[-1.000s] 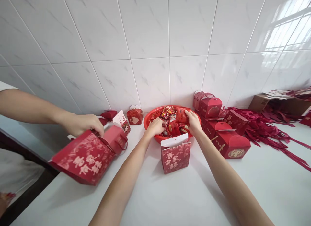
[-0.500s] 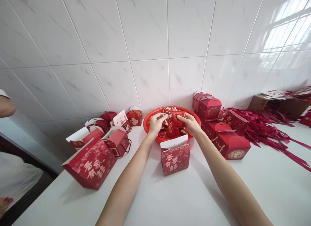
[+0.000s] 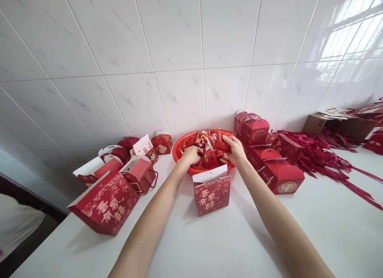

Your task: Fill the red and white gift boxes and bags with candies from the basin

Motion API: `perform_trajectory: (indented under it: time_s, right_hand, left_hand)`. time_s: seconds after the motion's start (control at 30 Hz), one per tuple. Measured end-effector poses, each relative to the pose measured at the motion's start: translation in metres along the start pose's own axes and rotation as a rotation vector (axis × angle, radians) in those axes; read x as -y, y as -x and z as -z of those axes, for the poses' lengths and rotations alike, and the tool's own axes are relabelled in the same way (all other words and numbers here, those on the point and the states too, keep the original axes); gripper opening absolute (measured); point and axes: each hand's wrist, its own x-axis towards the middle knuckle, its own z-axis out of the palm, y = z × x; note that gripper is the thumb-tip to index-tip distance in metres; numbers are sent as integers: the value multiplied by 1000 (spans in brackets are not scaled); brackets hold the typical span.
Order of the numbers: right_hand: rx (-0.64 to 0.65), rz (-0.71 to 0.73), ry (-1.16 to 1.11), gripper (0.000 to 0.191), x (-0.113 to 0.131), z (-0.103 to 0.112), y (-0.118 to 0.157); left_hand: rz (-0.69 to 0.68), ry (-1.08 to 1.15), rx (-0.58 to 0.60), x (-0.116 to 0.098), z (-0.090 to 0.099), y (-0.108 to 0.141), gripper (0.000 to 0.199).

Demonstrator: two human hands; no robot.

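Note:
A round red plastic basin (image 3: 177,153) holds a heap of red and gold wrapped sweets (image 3: 209,140). My left hand (image 3: 190,156) dips into its left side, fingers curled down among the wrappers; what they pinch, if anything, is hidden. At the basin's right side, my right hand (image 3: 235,150) grips a shiny red packet (image 3: 222,141) between thumb and fingers. Directly in front of the basin stands an upright red gift box (image 3: 213,196) with pale lettering, its white-lined top flap raised. Neither hand touches that box.
On the left of the white table (image 3: 185,242) stand several red boxes, including a large lettered box (image 3: 107,206). To the right are stacked red boxes (image 3: 254,130), a handled box (image 3: 283,176), a heap of dark red ribbons (image 3: 317,154) and a cardboard box (image 3: 314,125). A tiled wall rises behind.
My hands have moved apart: the left has lowered into the sweets, while the right keeps the red packet. The person at the left edge has mostly gone out of view. My view has shifted slightly.

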Motion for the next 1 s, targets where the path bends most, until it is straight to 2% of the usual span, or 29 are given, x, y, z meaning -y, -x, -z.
perform_trajectory:
  time_s: [0.17, 0.27, 0.43, 0.57, 0.73, 0.9, 1.0]
  right_hand:
    - [-7, 17, -5, 23, 0, -1, 1]
    - [-2, 27, 2, 23, 0, 0, 1]
    - [-15, 66, -6, 23, 0, -1, 2]
    - [-17, 70, -23, 26, 1, -2, 4]
    - [-1, 67, -18, 26, 4, -1, 5]
    - [42, -50, 14, 23, 14, 0, 7]
    - [133, -102, 41, 21, 28, -6, 15]
  left_hand:
    - [33, -96, 31, 1, 1, -2, 16]
    - [23, -110, 19, 0, 3, 1, 15]
    - [32, -133, 65, -2, 0, 4, 20]
    - [44, -81, 39, -2, -1, 4, 25]
    - [-4, 124, -39, -3, 4, 4, 31]
    - [-177, 713, -215, -3, 10, 20, 25]
    - [-265, 876, -254, -6, 17, 40, 34]
